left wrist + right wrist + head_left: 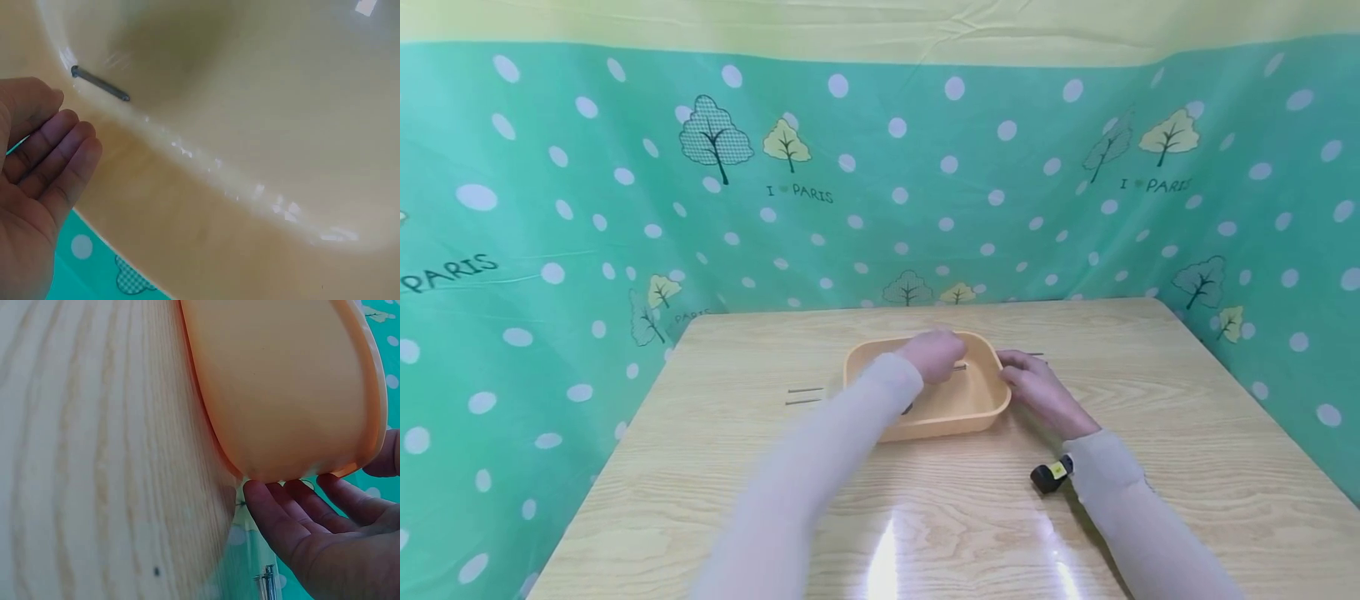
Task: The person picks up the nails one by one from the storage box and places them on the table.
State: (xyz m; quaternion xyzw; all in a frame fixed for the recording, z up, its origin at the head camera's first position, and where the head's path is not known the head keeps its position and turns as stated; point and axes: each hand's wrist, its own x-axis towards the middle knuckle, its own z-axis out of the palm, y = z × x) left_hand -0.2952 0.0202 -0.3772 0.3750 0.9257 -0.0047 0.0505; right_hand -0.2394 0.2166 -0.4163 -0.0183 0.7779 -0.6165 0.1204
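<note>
A shallow orange plastic tray (943,427) stands on the wooden table. My left hand (936,354) is down inside it. In the left wrist view, that hand's loosely bent fingers (81,159) hold nothing visible, just beside a metal nail (100,83) lying along the foot of the tray's wall. My right hand (1037,387) grips the tray's right end. The right wrist view shows its fingers (275,515) against the outside wall and its thumb (384,456) over by the rim, partly out of frame. The left sleeve hides part of the tray.
Two nails (805,390) lie on the table (700,467) left of the tray. Another thin nail (1035,354) shows behind my right hand; the right wrist view has several nails (269,584) there. A green dotted curtain (850,208) hangs behind and at the sides.
</note>
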